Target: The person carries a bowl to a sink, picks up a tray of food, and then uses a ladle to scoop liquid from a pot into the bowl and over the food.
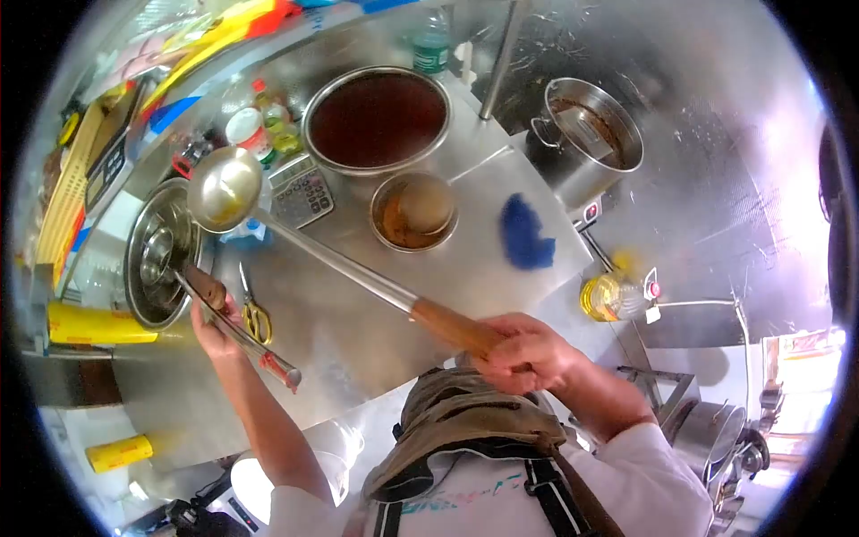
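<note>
My right hand (523,353) is closed around the wooden handle of a large steel ladle (344,267). The ladle reaches up and left across the counter, its round bowl near a calculator (304,192). My left hand (215,329) grips a long metal-handled utensil (242,336) with a red tie near its lower end. A brown piece shows at its upper part, by a steel basin (134,259) with shiny metalware inside; the utensil's head cannot be made out clearly. Just right of the left hand lie scissors (256,320) with yellow handles.
On the steel counter (358,358) stand a wide pot of dark red liquid (376,116), a bowl of brown contents (398,233) and a blue cloth (528,233). A tall pot (573,174) and an oil jug (608,297) are at right; a yellow roll (98,324) is at left.
</note>
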### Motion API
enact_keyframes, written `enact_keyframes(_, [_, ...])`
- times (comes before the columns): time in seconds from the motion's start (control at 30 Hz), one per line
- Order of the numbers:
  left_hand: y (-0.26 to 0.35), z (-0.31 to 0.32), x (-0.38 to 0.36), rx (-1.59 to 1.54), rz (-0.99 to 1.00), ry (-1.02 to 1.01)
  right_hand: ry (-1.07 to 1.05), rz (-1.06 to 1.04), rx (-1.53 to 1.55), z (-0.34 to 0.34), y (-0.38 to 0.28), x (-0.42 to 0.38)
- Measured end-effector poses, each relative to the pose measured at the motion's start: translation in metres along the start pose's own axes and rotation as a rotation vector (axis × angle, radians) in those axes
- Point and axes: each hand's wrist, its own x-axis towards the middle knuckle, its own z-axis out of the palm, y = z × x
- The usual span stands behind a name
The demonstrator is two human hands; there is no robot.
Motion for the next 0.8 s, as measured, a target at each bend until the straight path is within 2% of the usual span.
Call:
enact_keyframes(0.1, [-0.009,0.01,-0.026,-0.103,0.017,-0.194,0.049,-0.042,-0.03,-0.019,0.015,-0.049])
enact_keyframes(0.13, [-0.016,-0.028,-0.021,-0.308,-0.176,-0.259,0.085,-0.057,-0.005,-0.026,0.023,-0.065])
enact_keyframes(0.2, [-0.042,-0.042,-0.06,-0.249,-0.187,-0.406,0.11,-0.037,-0.084,-0.036,0.036,-0.089])
enact_keyframes(0.27, [-0.092,-0.106,-0.055,-0.369,-0.31,-0.019,0.159,-0.137,-0.09,-0.052,0.06,-0.126])
enact_keyframes(0.3, [-0.118,-0.108,-0.066,-0.22,-0.514,-0.087,0.176,-0.222,-0.062,-0.056,0.074,-0.142])
enact_keyframes(0.33, [-0.134,-0.038,-0.126,-0.18,-0.644,-0.288,0.183,-0.258,-0.067,-0.055,0.08,-0.162])
enact_keyframes(0.37, [-0.156,-0.009,-0.162,-0.076,-0.718,-0.29,0.126,-0.294,-0.082,-0.065,0.096,-0.18])
enact_keyframes(0.43, [-0.194,0.056,-0.24,0.26,-0.787,-0.639,0.098,-0.422,-0.062,-0.079,0.129,-0.211])
enact_keyframes(0.53, [-0.21,0.183,-0.391,0.178,-0.93,-1.239,0.12,-0.553,0.002,-0.085,0.163,-0.277])
enact_keyframes(0.63, [-0.236,0.231,-0.482,0.284,-1.063,-1.256,0.17,-0.63,0.029,-0.108,0.196,-0.338])
enact_keyframes(0.67, [-0.252,0.226,-0.503,0.278,-1.007,-1.249,0.222,-0.662,0.03,-0.11,0.211,-0.358])
enact_keyframes(0.73, [-0.261,0.229,-0.541,0.345,-1.19,-1.274,0.273,-0.754,0.063,-0.115,0.25,-0.384])
enact_keyframes(0.8, [-0.281,0.234,-0.576,0.406,-1.359,-1.329,0.386,-0.758,0.124,-0.128,0.288,-0.402])
